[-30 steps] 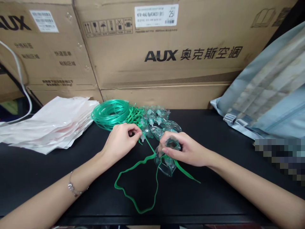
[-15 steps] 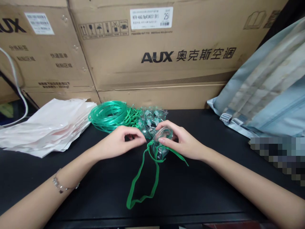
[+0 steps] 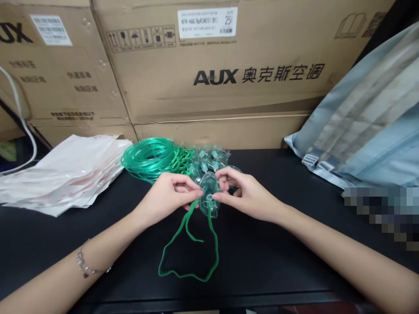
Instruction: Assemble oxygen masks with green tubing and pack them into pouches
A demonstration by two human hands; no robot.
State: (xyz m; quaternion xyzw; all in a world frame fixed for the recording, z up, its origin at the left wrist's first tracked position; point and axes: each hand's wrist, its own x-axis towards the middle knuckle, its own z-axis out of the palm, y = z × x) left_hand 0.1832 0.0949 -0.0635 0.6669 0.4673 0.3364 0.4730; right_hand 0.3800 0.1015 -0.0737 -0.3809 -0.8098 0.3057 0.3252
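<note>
Between my two hands is a clear green-tinted oxygen mask [image 3: 208,185], held just above the black table. My left hand [image 3: 175,192] pinches its left edge between thumb and fingers. At the opposite edge, my right hand [image 3: 244,192] grips the mask with thumb and curled fingers. A green elastic strap [image 3: 214,248] hangs from the mask in a wide loop toward me, with one loose end near the left fingers. Just behind my hands lie several more clear masks [image 3: 204,159] with a bunch of green straps [image 3: 183,159] beside them.
A coil of green tubing [image 3: 147,157] lies left of the masks. Farther left is a stack of white plastic bags [image 3: 72,170]. Large cardboard boxes [image 3: 212,100] stand along the back of the black table [image 3: 262,266]. A light-blue backpack [image 3: 366,113] rests at the right.
The mask has turned and moved slightly left. My left hand, apart from it before, now grips its left edge. The strap's loop has swung left, and its loose end now hangs on the left.
</note>
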